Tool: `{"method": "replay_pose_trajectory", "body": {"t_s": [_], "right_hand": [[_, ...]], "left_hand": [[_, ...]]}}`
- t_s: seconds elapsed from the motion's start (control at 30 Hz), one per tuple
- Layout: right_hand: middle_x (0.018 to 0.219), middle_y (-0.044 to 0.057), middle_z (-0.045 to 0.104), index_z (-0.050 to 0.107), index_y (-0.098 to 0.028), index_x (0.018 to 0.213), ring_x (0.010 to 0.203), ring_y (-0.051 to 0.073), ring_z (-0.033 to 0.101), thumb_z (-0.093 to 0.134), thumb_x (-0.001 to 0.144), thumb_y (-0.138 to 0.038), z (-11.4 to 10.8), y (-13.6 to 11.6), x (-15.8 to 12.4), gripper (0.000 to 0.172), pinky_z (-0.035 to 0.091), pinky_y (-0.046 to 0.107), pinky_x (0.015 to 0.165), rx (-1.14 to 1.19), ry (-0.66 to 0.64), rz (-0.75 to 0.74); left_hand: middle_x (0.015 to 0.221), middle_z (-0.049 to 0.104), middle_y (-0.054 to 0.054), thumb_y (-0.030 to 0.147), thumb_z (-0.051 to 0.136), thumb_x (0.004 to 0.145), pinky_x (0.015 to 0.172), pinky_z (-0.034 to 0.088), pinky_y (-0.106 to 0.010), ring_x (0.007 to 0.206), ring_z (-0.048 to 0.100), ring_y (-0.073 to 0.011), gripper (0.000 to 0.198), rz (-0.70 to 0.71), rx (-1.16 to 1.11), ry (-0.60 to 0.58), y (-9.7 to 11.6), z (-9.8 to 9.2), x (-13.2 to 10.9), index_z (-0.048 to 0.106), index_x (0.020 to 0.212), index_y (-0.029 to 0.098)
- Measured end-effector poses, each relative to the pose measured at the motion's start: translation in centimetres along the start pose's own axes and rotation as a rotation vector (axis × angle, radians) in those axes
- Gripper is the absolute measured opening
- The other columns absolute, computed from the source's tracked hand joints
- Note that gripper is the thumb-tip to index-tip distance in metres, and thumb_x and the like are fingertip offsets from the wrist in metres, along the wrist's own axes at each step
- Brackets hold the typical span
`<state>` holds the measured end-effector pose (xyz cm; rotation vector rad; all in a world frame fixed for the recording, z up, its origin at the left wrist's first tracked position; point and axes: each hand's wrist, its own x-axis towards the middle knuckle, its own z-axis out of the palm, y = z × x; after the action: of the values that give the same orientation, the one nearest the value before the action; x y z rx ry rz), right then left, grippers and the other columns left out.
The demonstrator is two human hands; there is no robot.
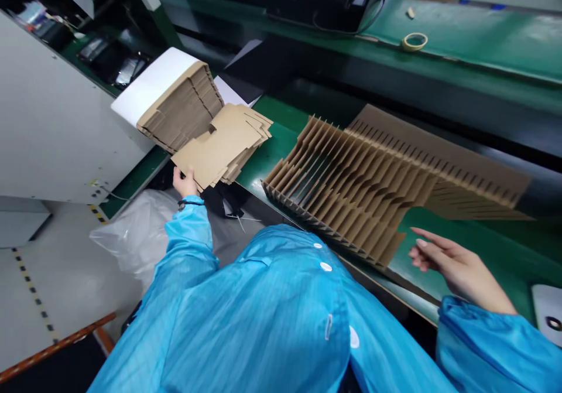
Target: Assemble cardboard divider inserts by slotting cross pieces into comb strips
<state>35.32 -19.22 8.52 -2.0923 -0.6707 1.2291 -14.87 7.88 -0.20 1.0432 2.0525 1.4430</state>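
Note:
My left hand (186, 183) is at the near corner of a notched cardboard divider (219, 141), its fingers closed on the edge. That divider lies on top of a loose, fanned pile of similar pieces. My right hand (459, 267) hovers over the green bench by the right end of a cardboard partition grid (351, 191). Its index finger is stretched out and the other fingers are partly curled, with nothing in them. In the grid, several dividers stand upright in parallel rows. Behind it, a slotted cardboard strip (439, 153) leans at an angle.
Left of the loose pile, a white box (160, 82) lies on its side, packed with cardboard pieces. A roll of tape (414, 42) rests on the rear ledge. A clear plastic bag (140, 235) hangs below the bench's left part. A white device (547, 311) sits at far right.

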Motion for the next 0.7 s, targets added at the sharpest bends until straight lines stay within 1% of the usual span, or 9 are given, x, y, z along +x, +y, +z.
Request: {"method": "replay_pose_trajectory", "body": {"t_s": [0.17,0.23,0.3,0.33,0.37,0.43,0.5,0.6,0.7], "right_hand": [[0.066,0.010,0.060,0.059,-0.036,0.093,0.052,0.020,0.055,0.076,0.051,-0.068,-0.2,-0.5,-0.9,0.056,0.044,0.043,0.056,0.019,0.035,-0.046],[0.065,0.009,0.060,0.061,-0.034,0.090,0.051,0.018,0.054,0.077,0.055,-0.068,0.5,-1.6,-1.6,0.052,0.044,0.040,0.053,0.041,0.045,-0.098],[0.063,0.006,0.060,0.063,-0.030,0.089,0.049,0.016,0.053,0.077,0.059,-0.068,1.9,-3.5,-2.2,0.051,0.044,0.035,0.050,0.096,0.046,-0.170],[0.062,0.004,0.060,0.063,-0.028,0.091,0.049,0.015,0.053,0.077,0.060,-0.068,2.8,-4.6,-2.4,0.052,0.044,0.033,0.049,0.143,0.037,-0.212],[0.061,0.002,0.060,0.063,-0.026,0.095,0.048,0.015,0.053,0.076,0.061,-0.069,3.7,-5.8,-2.6,0.057,0.044,0.032,0.047,0.209,0.026,-0.259],[0.064,0.000,0.061,0.061,-0.024,0.111,0.049,0.015,0.056,0.068,0.067,-0.073,5.4,-7.9,-2.6,0.067,0.044,0.029,0.046,0.333,-0.007,-0.349],[0.069,0.002,0.064,0.060,-0.022,0.120,0.055,0.016,0.060,0.054,0.076,-0.076,6.5,-9.3,-2.2,0.070,0.046,0.029,0.048,0.387,-0.015,-0.397],[0.079,0.006,0.069,0.064,-0.021,0.109,0.068,0.018,0.066,0.047,0.082,-0.073,6.9,-9.6,-1.8,0.061,0.050,0.029,0.055,0.417,0.035,-0.406],[0.083,0.008,0.071,0.064,-0.019,0.094,0.072,0.019,0.067,0.062,0.076,-0.063,5.2,-8.3,-2.1,0.047,0.052,0.029,0.059,0.418,0.091,-0.375]], "left_hand": [[0.116,0.068,-0.014,0.013,0.054,0.091,0.105,0.050,-0.032,0.115,0.066,-0.0173,0.033,0.205,-0.176,0.166,4.8,-0.7,-1.0,0.045,0.122,0.008],[0.103,0.072,-0.011,0.025,0.060,0.090,0.099,0.055,-0.038,0.100,0.071,-0.0191,0.036,0.412,-0.247,0.161,7.3,-1.0,-3.3,0.047,0.119,0.009],[0.105,0.071,-0.011,0.038,0.064,0.088,0.098,0.056,-0.041,0.101,0.072,-0.0221,0.042,0.687,-0.247,0.108,9.6,-1.2,-6.9,0.051,0.117,0.011],[0.108,0.071,-0.011,0.039,0.063,0.089,0.097,0.057,-0.040,0.103,0.071,-0.0234,0.039,0.842,-0.222,0.052,10.7,-1.2,-9.0,0.054,0.116,0.013],[0.111,0.072,-0.010,0.034,0.061,0.091,0.096,0.057,-0.037,0.107,0.071,-0.0229,0.030,1.012,-0.173,-0.110,11.6,-1.2,-11.1,0.058,0.115,0.017],[0.121,0.070,-0.007,0.022,0.058,0.093,0.098,0.057,-0.032,0.119,0.065,-0.0210,0.025,1.379,-0.164,-0.584,13.3,-1.0,-15.3,0.061,0.117,0.024],[0.130,0.066,-0.007,0.017,0.058,0.092,0.103,0.055,-0.034,0.133,0.053,-0.0224,0.026,1.634,-0.263,-0.904,14.5,-0.2,-18.7,0.062,0.116,0.026],[0.132,0.064,-0.014,0.017,0.062,0.090,0.104,0.055,-0.042,0.141,0.040,-0.0296,0.024,1.862,-0.475,-1.035,15.5,1.8,-22.3,0.063,0.114,0.018],[0.129,0.066,-0.016,0.015,0.061,0.092,0.104,0.055,-0.042,0.140,0.039,-0.0316,0.024,1.951,-0.587,-1.094,15.3,4.0,-24.3,0.063,0.116,0.014]]}}
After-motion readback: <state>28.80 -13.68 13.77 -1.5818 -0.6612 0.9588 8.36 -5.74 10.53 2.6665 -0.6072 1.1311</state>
